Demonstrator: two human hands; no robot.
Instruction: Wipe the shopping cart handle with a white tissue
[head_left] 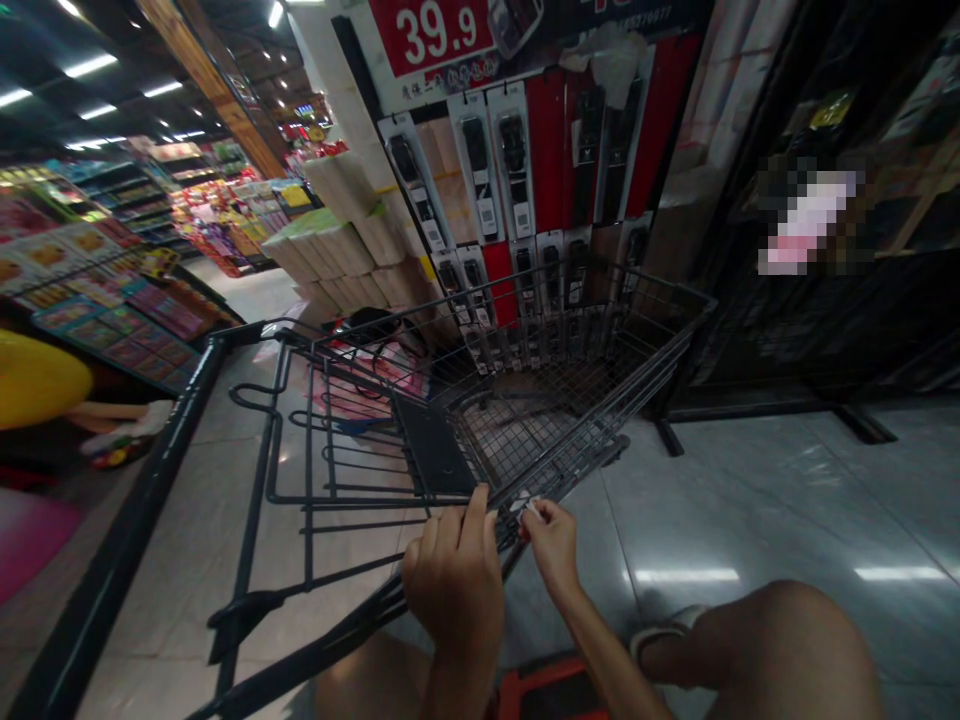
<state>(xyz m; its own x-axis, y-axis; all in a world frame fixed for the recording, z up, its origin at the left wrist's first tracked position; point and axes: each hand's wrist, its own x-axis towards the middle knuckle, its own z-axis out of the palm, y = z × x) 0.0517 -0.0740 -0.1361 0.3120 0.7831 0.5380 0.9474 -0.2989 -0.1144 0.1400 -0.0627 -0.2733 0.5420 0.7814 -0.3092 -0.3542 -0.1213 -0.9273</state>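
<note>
Left hand (454, 580) closed over cart rail (330, 646); right hand (553, 548) pinching small white scrap (533, 507)

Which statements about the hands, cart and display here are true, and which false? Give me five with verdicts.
1. The left hand grips the side of the shopping cart. True.
2. The right hand holds a bottle. False: it pinches a small white piece.
3. The large price on the red sign reads 39.9. True.
4. The shopping cart is bright yellow. False: it is dark.
5. The floor is carpeted. False: it has shiny grey tiles.
</note>
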